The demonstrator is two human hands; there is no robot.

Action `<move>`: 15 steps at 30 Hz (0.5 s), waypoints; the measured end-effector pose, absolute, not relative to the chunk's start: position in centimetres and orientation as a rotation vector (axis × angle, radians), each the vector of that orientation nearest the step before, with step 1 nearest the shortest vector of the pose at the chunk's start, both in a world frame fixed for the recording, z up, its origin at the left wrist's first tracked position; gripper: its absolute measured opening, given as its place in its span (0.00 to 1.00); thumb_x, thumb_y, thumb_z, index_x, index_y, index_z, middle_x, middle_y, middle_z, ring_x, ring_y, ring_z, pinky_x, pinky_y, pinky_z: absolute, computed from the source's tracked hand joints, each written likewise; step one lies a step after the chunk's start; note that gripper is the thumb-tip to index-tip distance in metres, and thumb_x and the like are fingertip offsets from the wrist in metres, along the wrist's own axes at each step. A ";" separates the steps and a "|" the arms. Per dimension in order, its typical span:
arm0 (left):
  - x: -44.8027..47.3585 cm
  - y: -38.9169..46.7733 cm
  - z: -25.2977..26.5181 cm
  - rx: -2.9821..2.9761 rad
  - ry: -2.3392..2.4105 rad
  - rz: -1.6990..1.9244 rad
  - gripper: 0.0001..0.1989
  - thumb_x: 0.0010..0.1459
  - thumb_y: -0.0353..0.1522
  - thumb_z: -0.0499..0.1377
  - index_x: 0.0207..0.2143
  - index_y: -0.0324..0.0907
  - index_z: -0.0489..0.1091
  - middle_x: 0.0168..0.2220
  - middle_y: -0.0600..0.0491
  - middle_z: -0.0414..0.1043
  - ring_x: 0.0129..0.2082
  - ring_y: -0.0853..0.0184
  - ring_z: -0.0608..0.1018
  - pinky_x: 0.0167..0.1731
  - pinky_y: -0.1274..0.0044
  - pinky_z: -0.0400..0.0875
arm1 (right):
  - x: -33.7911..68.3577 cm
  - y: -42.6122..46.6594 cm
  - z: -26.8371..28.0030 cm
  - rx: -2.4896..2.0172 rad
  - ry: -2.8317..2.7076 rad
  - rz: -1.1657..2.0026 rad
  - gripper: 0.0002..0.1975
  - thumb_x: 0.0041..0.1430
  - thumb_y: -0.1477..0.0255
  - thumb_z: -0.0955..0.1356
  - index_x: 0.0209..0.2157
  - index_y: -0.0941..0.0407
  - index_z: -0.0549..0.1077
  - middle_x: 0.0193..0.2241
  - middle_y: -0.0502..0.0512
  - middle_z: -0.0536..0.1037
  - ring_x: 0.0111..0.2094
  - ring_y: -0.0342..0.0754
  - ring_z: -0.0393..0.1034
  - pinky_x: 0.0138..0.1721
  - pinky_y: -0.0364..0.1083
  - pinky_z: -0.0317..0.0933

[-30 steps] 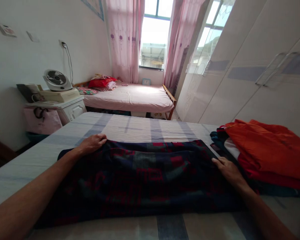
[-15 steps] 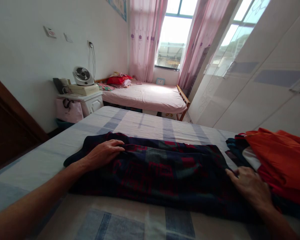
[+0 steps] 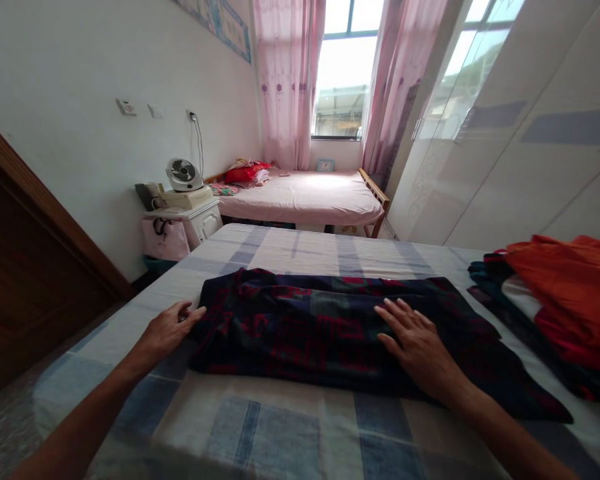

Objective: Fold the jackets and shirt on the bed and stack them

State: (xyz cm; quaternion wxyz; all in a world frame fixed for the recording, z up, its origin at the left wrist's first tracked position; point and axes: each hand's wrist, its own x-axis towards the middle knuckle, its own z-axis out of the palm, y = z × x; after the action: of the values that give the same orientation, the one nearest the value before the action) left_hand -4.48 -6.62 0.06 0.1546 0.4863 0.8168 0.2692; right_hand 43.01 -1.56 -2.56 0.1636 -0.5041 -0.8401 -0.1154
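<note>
Fingers of our right hand (image 3: 420,343) are extended and parted, palm down, over the right-hand half of the dark patterned cloth (image 3: 320,327); they appear to rest on it. Those of our left hand (image 3: 165,330) are bent and loosely parted at the cloth's left edge; we cannot tell whether the tips touch it. We record the cloth lying folded across the near bed (image 3: 265,433), its long side running left to right, creased on its upper face, one corner reaching out towards the lower right. Red line figures and grey-green blocks show on navy. Just beside it, to the right, we note a clothes pile (image 3: 570,287), orange on top, with red, white and dark layers below. Beyond stand a pink-covered second bed (image 3: 305,193) and, to its left, a white cabinet (image 3: 205,223) bearing a box (image 3: 190,197) and small fan (image 3: 184,172).
</note>
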 end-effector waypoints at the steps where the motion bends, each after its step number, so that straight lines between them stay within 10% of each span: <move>1: -4.2 -6.7 0.6 1.345 2.299 0.784 0.32 0.41 0.53 0.56 0.38 0.37 0.72 0.36 0.44 0.76 0.40 0.53 0.77 0.39 0.70 0.70 | 43.0 -1.4 -3.3 -1.458 -2.435 -0.305 0.24 0.63 0.60 0.58 0.57 0.53 0.63 0.59 0.56 0.62 0.61 0.54 0.52 0.57 0.57 0.51; 15: 1.5 -7.0 2.4 0.811 1.638 0.907 0.16 0.39 0.37 0.69 0.32 0.40 0.73 0.29 0.53 0.77 0.27 0.68 0.78 0.25 0.81 0.71 | 42.9 -1.4 -3.7 -1.522 -2.416 -0.153 0.24 0.63 0.61 0.58 0.58 0.53 0.62 0.60 0.55 0.61 0.61 0.52 0.52 0.59 0.55 0.47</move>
State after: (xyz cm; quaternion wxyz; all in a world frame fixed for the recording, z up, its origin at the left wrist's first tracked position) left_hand 1.55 -6.97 2.45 0.5231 0.3387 0.6842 0.3789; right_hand 42.92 -1.43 -3.74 0.1404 -0.5269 -0.8366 -0.0530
